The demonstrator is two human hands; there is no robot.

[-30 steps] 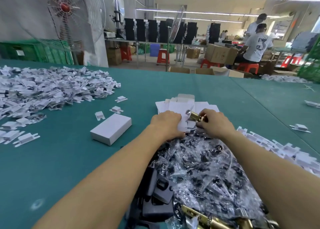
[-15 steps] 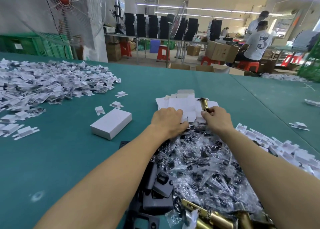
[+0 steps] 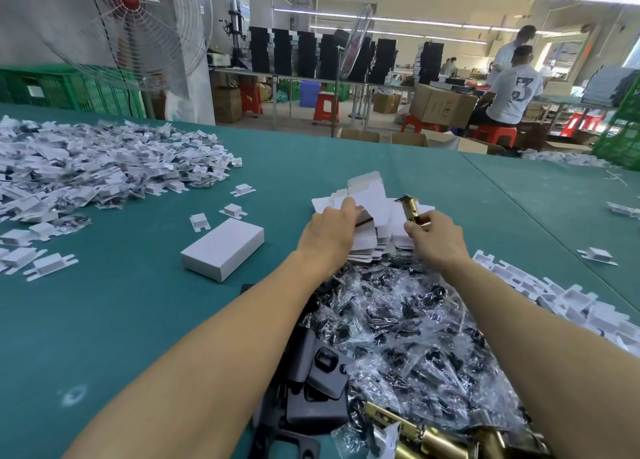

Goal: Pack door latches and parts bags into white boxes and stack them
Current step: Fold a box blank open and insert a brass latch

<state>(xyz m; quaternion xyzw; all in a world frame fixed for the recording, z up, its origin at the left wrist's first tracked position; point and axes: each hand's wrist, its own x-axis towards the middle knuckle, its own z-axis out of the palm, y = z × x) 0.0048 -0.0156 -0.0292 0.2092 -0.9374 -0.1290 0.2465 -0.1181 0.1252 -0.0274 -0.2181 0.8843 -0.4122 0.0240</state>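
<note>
1. My left hand (image 3: 329,233) grips the top box blank (image 3: 363,198), fingers curled over its edge. The stack of blanks (image 3: 363,250) lies right under that hand.
2. My right hand (image 3: 436,236) pinches a brass door latch (image 3: 410,209), which stands upright just above my fingertips, beside the blanks.
3. Done so far, I judge: one closed white box (image 3: 223,249) on the tabletop (image 3: 121,320), left of my left hand. It sits alone, nothing stacked.
4. Left for this unit: fold the blank, put in the latch, add a bag, close, stack.
5. Parts bags (image 3: 408,327) are heaped just behind both hands, between my forearms. Spare latches (image 3: 433,438) lie nearer my elbows. Big supply, so probably early.
</note>
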